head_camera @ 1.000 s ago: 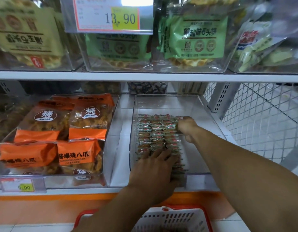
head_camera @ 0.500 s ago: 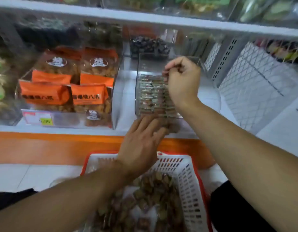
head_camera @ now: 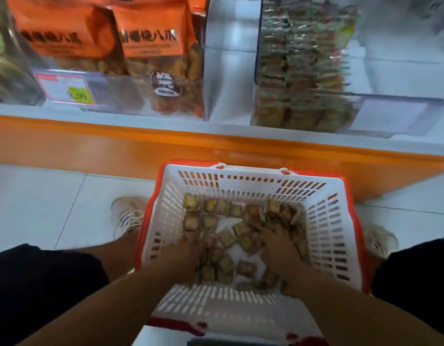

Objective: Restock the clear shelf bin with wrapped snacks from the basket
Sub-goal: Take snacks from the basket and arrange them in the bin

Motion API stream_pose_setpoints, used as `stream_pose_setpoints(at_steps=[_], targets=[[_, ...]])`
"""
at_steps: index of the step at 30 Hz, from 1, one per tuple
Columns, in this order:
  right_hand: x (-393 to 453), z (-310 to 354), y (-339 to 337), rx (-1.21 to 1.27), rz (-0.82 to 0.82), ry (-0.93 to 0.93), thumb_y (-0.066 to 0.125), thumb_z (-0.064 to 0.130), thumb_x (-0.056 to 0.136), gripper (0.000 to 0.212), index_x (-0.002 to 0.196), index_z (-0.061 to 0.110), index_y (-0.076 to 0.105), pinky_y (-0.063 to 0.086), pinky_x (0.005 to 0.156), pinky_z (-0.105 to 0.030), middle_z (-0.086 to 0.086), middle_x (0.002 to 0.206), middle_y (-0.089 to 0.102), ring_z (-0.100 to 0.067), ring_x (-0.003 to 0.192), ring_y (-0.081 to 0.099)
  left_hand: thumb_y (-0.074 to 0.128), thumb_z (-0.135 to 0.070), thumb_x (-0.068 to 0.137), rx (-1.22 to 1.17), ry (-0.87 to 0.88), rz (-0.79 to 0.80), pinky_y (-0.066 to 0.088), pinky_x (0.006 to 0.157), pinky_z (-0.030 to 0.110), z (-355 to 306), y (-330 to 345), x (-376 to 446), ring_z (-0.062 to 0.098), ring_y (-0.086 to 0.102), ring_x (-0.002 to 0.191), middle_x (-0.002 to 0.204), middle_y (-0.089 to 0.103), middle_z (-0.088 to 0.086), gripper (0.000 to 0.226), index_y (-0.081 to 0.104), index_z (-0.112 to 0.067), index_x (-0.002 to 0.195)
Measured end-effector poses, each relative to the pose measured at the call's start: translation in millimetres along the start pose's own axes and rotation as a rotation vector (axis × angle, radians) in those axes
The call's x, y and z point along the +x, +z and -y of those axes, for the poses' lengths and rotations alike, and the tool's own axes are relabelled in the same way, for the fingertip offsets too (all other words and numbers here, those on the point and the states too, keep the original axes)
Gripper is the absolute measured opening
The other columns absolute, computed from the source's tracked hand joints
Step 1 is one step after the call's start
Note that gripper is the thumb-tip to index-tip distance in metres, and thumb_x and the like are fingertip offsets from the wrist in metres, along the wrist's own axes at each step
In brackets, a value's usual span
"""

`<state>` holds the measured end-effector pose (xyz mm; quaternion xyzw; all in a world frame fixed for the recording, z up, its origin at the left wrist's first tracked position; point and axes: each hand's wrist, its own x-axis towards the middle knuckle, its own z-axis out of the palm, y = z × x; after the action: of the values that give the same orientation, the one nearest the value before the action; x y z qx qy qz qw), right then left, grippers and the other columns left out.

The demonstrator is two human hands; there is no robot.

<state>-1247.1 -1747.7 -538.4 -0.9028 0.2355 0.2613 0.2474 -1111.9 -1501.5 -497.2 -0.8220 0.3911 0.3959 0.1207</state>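
Wrapped snacks [head_camera: 226,248], small crinkly squares, lie loose in the slotted white plastic basket [head_camera: 333,221] on the floor; both hands have dropped from the shelf into them, so I'd say another load is being gathered. Whether the left hand [head_camera: 188,255] or right hand [head_camera: 278,245] grips any, I cannot tell. Beyond, the clear shelf bin [head_camera: 395,113] holds stacked rows, its right side bare

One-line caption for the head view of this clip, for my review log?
Both hands, left and right, dig into wrapped snacks in the basket below the clear bin.
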Motion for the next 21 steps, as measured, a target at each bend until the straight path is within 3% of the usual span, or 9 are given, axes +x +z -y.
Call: stream_pose_setpoints(at_steps=[2,5,7,9,14,16,21], targets=[[15,0,2,-0.075,0.062,-0.062,0.055,0.051,0.095,0.080,0.161,0.030,0.014,0.045,0.099,-0.042,-0.017,0.161,0.021,-0.042,0.133,0.043,0.075,-0.039,0.082,0.052,0.028,0.025,0.045,0.103,0.060,-9,19,13,0.045,0.030,0.144,0.167,0.004,0.015,0.107,0.002,-0.035,0.160],[35,15,6,-0.083,0.228,-0.156,0.066,0.042,0.093,0.079,0.158,0.030,0.024,0.051,0.081,-0.033,-0.022,0.165,0.004,-0.043,0.119,0.058,0.070,-0.030,0.087,0.102,0.040,0.041,0.035,0.108,0.068,-26,30,31,0.038,0.006,0.154,0.170,-0.010,0.005,0.092,0.013,-0.039,0.158],[41,23,17,-0.206,0.248,-0.211,0.070,0.039,0.090,0.090,0.160,0.024,0.018,0.054,0.091,-0.043,-0.018,0.167,0.005,-0.049,0.137,0.040,0.060,-0.031,0.093,0.056,0.053,0.023,0.041,0.104,0.066,-33,30,43,0.035,0.005,0.155,0.171,-0.005,0.005,0.078,0.017,-0.037,0.158],[42,31,27,-0.273,0.266,-0.214,0.076,0.044,0.084,0.108,0.162,0.023,0.004,0.049,0.100,-0.050,-0.017,0.168,0.003,-0.049,0.148,0.021,0.062,-0.036,0.091,0.008,0.063,0.007,0.049,0.098,0.063,-31,29,54,0.034,0.010,0.153,0.170,0.002,0.004,0.082,0.017,-0.034,0.159],[49,45,33,-0.144,0.239,-0.023,0.074,0.035,0.088,0.110,0.160,0.031,-0.010,0.050,0.102,-0.045,-0.022,0.165,-0.006,-0.046,0.139,0.039,0.067,-0.041,0.090,-0.004,0.068,0.070,0.047,0.102,0.065,-24,40,69,0.037,0.000,0.155,0.170,-0.009,0.004,0.101,-0.006,-0.034,0.160],[54,45,32,-0.064,0.234,-0.020,0.070,0.028,0.092,0.105,0.160,0.033,-0.010,0.051,0.101,-0.042,-0.020,0.166,-0.010,-0.045,0.138,0.041,0.075,-0.045,0.084,-0.069,0.048,0.058,0.042,0.109,0.061,-28,38,73,0.038,0.003,0.154,0.169,0.001,0.007,0.112,-0.005,-0.031,0.160],[59,42,39,-0.020,0.276,-0.010,0.072,0.017,0.089,0.117,0.156,0.031,-0.023,0.055,0.085,-0.040,-0.025,0.155,0.026,-0.041,0.116,0.057,0.069,-0.042,0.089,-0.389,-0.127,-0.082,0.031,0.120,0.050,-43,29,87,0.035,0.020,0.150,0.162,0.023,0.013,0.093,0.013,-0.018,0.160]])
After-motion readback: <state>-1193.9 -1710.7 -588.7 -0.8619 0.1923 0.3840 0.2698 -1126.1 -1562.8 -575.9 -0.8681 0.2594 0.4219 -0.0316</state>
